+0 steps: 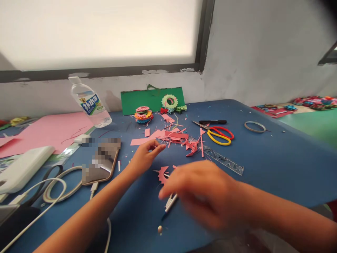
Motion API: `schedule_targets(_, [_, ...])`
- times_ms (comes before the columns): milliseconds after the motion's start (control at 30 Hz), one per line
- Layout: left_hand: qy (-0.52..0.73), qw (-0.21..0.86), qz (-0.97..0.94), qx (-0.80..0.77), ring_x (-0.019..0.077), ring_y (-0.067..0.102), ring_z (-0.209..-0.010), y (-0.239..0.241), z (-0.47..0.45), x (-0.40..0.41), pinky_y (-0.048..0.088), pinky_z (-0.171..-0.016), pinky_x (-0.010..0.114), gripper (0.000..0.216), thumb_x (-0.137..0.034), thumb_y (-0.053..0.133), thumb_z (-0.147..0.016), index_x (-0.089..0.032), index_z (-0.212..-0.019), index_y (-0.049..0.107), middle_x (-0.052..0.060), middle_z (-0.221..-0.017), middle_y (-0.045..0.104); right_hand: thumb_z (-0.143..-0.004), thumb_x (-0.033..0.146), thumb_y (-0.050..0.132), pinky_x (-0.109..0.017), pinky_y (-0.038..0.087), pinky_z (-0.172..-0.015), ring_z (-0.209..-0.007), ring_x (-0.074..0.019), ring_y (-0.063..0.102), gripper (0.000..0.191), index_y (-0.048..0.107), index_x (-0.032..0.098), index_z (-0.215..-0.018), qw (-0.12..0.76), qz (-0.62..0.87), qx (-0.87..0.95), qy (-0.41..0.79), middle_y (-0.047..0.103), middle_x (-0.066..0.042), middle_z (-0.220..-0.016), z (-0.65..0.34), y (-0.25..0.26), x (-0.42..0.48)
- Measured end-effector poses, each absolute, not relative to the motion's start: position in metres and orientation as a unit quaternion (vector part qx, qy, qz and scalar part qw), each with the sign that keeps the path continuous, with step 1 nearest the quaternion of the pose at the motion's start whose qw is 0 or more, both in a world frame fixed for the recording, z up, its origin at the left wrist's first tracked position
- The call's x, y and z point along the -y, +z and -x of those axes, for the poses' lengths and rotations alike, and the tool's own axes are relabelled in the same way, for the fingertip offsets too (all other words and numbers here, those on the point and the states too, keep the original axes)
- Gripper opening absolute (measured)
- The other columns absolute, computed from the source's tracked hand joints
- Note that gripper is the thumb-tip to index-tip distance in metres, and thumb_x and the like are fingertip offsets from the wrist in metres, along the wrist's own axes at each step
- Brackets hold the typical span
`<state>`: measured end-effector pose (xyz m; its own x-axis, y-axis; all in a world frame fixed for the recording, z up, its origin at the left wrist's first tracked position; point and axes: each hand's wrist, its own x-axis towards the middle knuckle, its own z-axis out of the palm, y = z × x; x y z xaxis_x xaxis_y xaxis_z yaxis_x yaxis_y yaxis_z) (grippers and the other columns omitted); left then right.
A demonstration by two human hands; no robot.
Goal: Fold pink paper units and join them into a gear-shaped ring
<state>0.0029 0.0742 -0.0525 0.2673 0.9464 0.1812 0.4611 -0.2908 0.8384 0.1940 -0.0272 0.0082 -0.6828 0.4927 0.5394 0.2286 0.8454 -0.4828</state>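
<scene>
My left hand (145, 154) hovers just in front of the pink paper scraps (158, 136), fingers loosely bent and nothing visible in them. My right hand (207, 189) is closer to me, blurred by motion, with bent fingers; its grip is hidden. Behind its fingertips lies a jagged-edged pink paper piece (162, 175), partly covered. A white pen-like stick with a dark tip (170, 204) rests below that hand, near a small pale bead-like thing (159, 229). Crumpled red-pink paper (193, 147) lies among the scraps, beside a clear ruler (223, 161).
Scissors with red and yellow handles (219, 135) lie right of the scraps, by a black pen (212, 122) and a tape ring (255, 127). Jagged paper rings (143, 115) stand behind. At left are a phone (104, 160), cables, a white power bank (27, 167) and a tilted bottle (91, 103).
</scene>
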Motion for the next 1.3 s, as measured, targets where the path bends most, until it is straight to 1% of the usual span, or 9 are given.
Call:
schedule_targets(67, [0.39,0.403,-0.682,-0.469,0.0128,0.056,-0.064,-0.051,0.0,-0.066,0.048,-0.061,0.025,0.021,-0.035,0.06,-0.074,-0.015,-0.073,0.06,-0.001,-0.069,0.059,-0.079,0.007,0.041,-0.019,0.047,-0.061,-0.064,-0.0088,0.057,0.022,0.058,0.015,-0.091,0.389,0.251,0.856,0.228,0.063,-0.002,-0.077,-0.186,0.0,-0.005])
schedule_targets(233, [0.426,0.537,-0.577,-0.445,0.0156,0.062,-0.08,-0.058,0.001,-0.048,0.05,-0.079,0.032,0.02,-0.029,0.064,-0.073,-0.018,-0.089,0.068,0.004,-0.088,0.067,-0.08,0.009,0.043,-0.024,0.048,-0.063,-0.071,-0.0123,0.058,0.018,0.057,0.015,-0.09,0.404,0.375,0.781,0.294,0.063,-0.004,-0.082,-0.196,-0.038,-0.041])
schedule_targets(333, [0.43,0.584,-0.522,-0.448,0.0164,0.063,-0.082,-0.06,-0.002,-0.042,0.051,-0.078,0.032,0.025,-0.028,0.068,-0.071,-0.019,-0.094,0.068,0.005,-0.088,0.069,-0.082,0.011,0.044,-0.026,0.048,-0.066,-0.073,-0.0131,0.059,0.016,0.056,0.017,-0.091,0.401,0.398,0.761,0.319,0.062,-0.004,-0.083,-0.202,-0.048,-0.04])
schedule_targets(500, [0.439,0.626,-0.456,-0.456,0.0145,0.063,-0.085,-0.053,-0.003,-0.036,0.053,-0.069,0.022,0.024,-0.026,0.071,-0.069,-0.022,-0.092,0.069,0.002,-0.083,0.07,-0.084,0.013,0.044,-0.027,0.049,-0.067,-0.074,-0.0131,0.059,0.016,0.055,0.019,-0.093,0.383,0.417,0.755,0.331,0.061,-0.003,-0.085,-0.205,-0.051,-0.037])
schedule_targets(800, [0.463,0.637,-0.421,-0.45,0.0079,0.063,-0.062,-0.048,0.0,-0.029,0.05,-0.06,0.015,0.012,-0.017,0.072,-0.065,-0.021,-0.077,0.071,-0.001,-0.071,0.071,-0.085,0.014,0.044,-0.025,0.05,-0.066,-0.072,-0.0124,0.059,0.016,0.055,0.019,-0.094,0.376,0.416,0.762,0.324,0.061,-0.003,-0.083,-0.204,-0.051,-0.037])
schedule_targets(1000, [0.491,0.635,-0.408,-0.436,0.0139,0.066,-0.076,-0.043,-0.002,-0.027,0.054,-0.062,0.019,0.017,-0.021,0.074,-0.065,-0.023,-0.081,0.072,0.001,-0.079,0.072,-0.084,0.014,0.045,-0.025,0.05,-0.066,-0.071,-0.0123,0.059,0.015,0.055,0.02,-0.094,0.388,0.416,0.757,0.322,0.061,-0.002,-0.081,-0.203,-0.051,-0.034])
schedule_targets(1167, [0.499,0.625,-0.413,-0.436,0.0145,0.066,-0.078,-0.042,-0.001,-0.026,0.055,-0.062,0.019,0.018,-0.021,0.072,-0.066,-0.024,-0.083,0.072,0.001,-0.084,0.072,-0.084,0.015,0.048,-0.025,0.05,-0.066,-0.071,-0.0126,0.059,0.012,0.054,0.024,-0.09,0.418,0.366,0.745,0.368,0.059,-0.002,-0.083,-0.203,-0.038,-0.025])
schedule_targets(1233, [0.501,0.623,-0.417,-0.433,0.014,0.066,-0.078,-0.042,-0.001,-0.024,0.054,-0.062,0.018,0.018,-0.021,0.072,-0.066,-0.025,-0.084,0.071,0.0,-0.085,0.072,-0.086,0.019,0.048,-0.023,0.049,-0.064,-0.073,-0.0122,0.059,0.011,0.054,0.028,-0.088,0.417,0.334,0.741,0.407,0.059,0.0,-0.082,-0.205,-0.029,-0.014])
schedule_targets(1300, [0.501,0.626,-0.416,-0.429,0.0132,0.065,-0.076,-0.042,-0.001,-0.023,0.054,-0.061,0.017,0.019,-0.02,0.072,-0.066,-0.025,-0.085,0.071,0.001,-0.085,0.072,-0.087,0.029,0.048,-0.024,0.048,-0.061,-0.071,-0.0129,0.06,0.008,0.054,0.032,-0.084,0.387,0.322,0.741,0.444,0.06,0.001,-0.075,-0.21,-0.025,0.004])
